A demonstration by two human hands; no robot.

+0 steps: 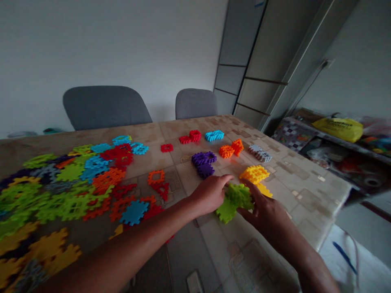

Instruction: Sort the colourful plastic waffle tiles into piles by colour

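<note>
My left hand (210,194) comes in from the left, its fingers closed against the side of a small pile of green interlocking tiles (238,196). My right hand (265,209) grips the same pile from the right, with thumb and fingers on either side of it. Part of the pile lies flat on the table toward me, and fingertips hide some edges. Right behind the hands are a stack of yellow tiles (254,174) and a group of purple tiles (204,163).
Farther back on the patterned table (214,244) stand orange tiles (226,151), grey tiles (260,153), blue tiles (214,135) and red tiles (194,136). A mixed heap of tiles (73,171) spreads over the left side. Two grey chairs (105,106) stand behind; a shelf holds a yellow bag (339,128).
</note>
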